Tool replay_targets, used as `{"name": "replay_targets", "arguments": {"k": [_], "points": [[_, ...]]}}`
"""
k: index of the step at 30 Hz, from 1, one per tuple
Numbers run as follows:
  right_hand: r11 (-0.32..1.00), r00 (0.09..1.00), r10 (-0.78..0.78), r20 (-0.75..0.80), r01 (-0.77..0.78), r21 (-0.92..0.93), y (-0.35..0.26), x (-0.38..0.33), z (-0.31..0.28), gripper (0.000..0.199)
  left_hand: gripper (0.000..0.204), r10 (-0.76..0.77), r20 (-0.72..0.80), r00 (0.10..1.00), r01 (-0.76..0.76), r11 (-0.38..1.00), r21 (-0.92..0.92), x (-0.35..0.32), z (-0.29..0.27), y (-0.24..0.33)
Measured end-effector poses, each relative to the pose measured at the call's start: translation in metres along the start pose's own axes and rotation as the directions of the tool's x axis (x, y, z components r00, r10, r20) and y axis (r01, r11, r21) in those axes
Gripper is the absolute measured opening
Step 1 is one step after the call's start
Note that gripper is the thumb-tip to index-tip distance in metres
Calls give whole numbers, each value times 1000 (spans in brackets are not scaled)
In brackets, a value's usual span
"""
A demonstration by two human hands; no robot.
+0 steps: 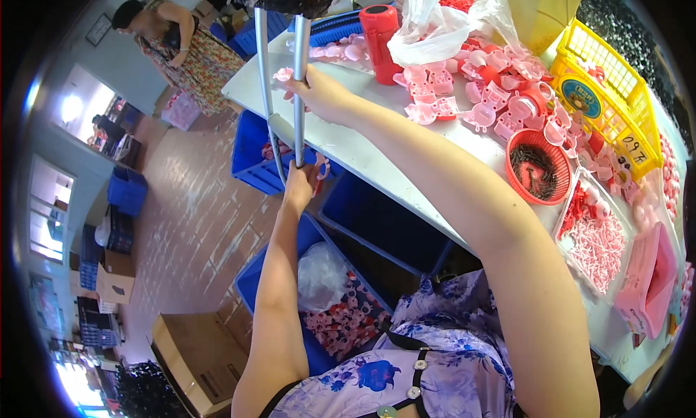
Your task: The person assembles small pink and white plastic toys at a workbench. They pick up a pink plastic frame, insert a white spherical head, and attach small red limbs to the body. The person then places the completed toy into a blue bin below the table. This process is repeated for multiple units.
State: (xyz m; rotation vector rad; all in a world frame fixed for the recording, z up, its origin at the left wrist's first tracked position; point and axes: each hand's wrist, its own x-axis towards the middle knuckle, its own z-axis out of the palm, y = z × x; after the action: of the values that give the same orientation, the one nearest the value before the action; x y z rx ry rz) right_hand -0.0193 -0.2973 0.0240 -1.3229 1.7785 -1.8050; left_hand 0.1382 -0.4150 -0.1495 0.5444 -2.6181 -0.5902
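Both hands grip a grey metal crutch frame [296, 92] at the white counter's [362, 153] near edge. The right hand [319, 92] wraps its fingers around the upper tube; the left hand [299, 182] clasps the lower end, below the counter edge, above a blue crate [254, 157].

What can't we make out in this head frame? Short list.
- Top of the grey metal frame: lost behind dark clutter at the upper edge.
- Left hand grip: fingers wrap behind the rods, contact unclear.
- Small pink part by the right hand: too small to identify.
- Red basket contents: dark, too small to identify.
- Blue bin contents: partly hidden by the left arm.
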Motion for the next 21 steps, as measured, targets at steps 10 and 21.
{"name": "replay_targets", "arguments": {"k": [10, 21], "points": [[967, 983, 178, -54, -185, -177, -26, -39, 2, 58, 19, 92, -290, 953, -80, 995, 54, -45, 0, 17], [823, 911, 215, 352, -363, 436, -156, -206, -27, 24, 25, -408, -264, 874, 241, 836, -493, -174, 15, 77]]}}
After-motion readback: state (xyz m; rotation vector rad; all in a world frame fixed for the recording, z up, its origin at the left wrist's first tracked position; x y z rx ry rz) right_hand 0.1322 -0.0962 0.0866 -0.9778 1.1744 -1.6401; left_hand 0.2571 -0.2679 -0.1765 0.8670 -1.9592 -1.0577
